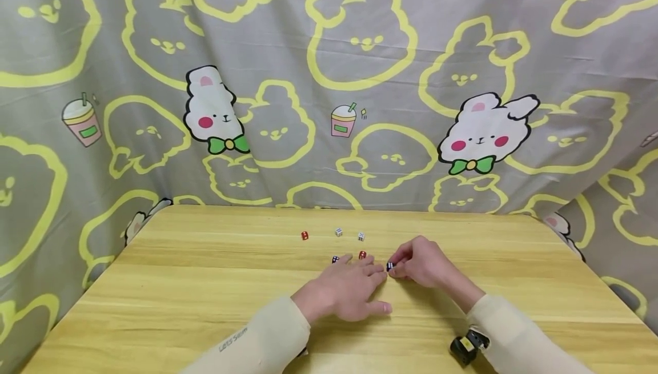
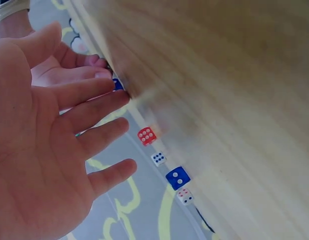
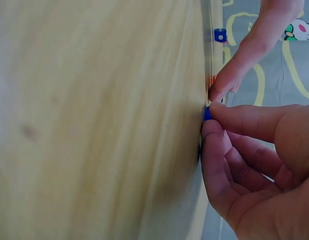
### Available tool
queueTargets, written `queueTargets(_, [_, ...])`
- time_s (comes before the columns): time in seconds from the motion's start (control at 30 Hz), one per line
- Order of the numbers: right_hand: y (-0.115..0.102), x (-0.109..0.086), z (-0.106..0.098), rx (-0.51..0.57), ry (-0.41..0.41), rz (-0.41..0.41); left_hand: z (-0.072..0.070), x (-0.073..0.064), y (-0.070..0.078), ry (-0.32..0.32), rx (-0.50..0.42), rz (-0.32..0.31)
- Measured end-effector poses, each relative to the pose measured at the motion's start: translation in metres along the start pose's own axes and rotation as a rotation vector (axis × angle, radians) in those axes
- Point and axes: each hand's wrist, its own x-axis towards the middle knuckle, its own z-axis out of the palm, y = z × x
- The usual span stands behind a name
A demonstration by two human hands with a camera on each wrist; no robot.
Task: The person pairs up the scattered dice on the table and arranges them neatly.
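In the head view, we see the right hand [image 1: 422, 262] pinching a dark blue die [image 1: 390, 266] between its fingertips, low over the pale, wood-grained tabletop [image 1: 216, 282]. The left hand [image 1: 349, 294] lies palm down with fingers spread wide, its fingertips near that die; we cannot tell whether they touch the surface. Just beyond these fingers sit a second blue die [image 1: 336, 260] and a red die [image 1: 362, 255]; farther back are another red die [image 1: 305, 236] and two white dice [image 1: 361, 237]. Behind hangs a grey curtain [image 1: 370, 151], softly folded and printed with yellow outlines and white rabbits.

The left wrist view gives us what the head view hides: the left palm, its fingers straight and apart, holding nothing. Pips read clearly here, six white on one red face and two on the second blue die, all on small cubes with rounded corners.

In the right wrist view, we see thumb and finger closing on the dark blue die, mostly covered by them, with a left finger just beside the grip.
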Motion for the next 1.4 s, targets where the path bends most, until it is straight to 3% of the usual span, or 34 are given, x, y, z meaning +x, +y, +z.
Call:
queueTargets(0.57, [-0.007,-0.02,0.008,0.032,-0.03,-0.04,0.006,-0.017,-0.001,-0.006,0.009,0.025])
queueTargets(0.77, [-0.011,-0.026,0.011,0.046,-0.055,-0.027,0.007,-0.023,-0.001,-0.003,-0.024,0.033])
queueTargets(1.03, [-0.012,-0.03,0.015,0.077,-0.089,-0.103,0.008,-0.036,-0.003,-0.032,-0.083,0.042])
queueTargets(1.4, [-0.018,-0.043,0.024,0.138,-0.138,-0.141,0.014,-0.055,0.002,-0.025,-0.136,0.02])
